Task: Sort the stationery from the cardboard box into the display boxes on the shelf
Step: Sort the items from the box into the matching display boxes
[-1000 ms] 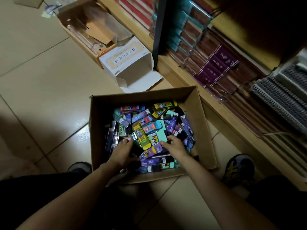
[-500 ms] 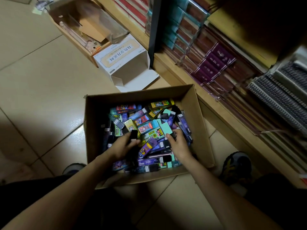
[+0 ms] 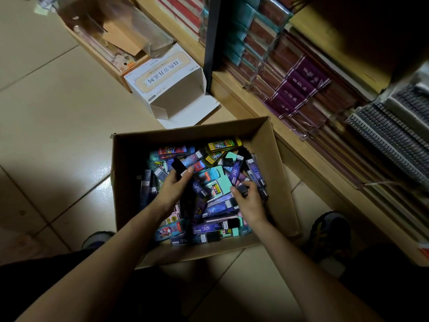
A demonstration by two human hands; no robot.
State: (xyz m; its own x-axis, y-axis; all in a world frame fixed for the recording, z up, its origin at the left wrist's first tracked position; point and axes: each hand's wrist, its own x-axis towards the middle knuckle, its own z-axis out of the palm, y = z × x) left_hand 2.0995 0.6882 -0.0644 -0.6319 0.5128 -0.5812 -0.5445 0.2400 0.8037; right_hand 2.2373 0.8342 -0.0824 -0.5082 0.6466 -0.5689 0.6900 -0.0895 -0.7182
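An open cardboard box (image 3: 276, 149) stands on the floor, filled with several small flat stationery packs (image 3: 218, 184) in purple, teal, yellow and red. My left hand (image 3: 173, 189) is inside the box and grips a dark, slim pack (image 3: 178, 167) that sticks up past my fingers. My right hand (image 3: 249, 201) is also in the box, to the right, pinching a small dark pack (image 3: 241, 189) between thumb and fingers. The wooden shelf (image 3: 253, 105) runs along the right, stacked with wrapped notebooks.
A white empty display box (image 3: 167, 82) lies open on the floor behind the cardboard box. Farther back stands a wooden tray (image 3: 97, 49) with clear plastic and card. My shoes (image 3: 329, 231) flank the box on the tiled floor.
My left hand has lifted the dark pack up and toward the back of the box. My right hand has closed on a small dark pack. The view shifted slightly.
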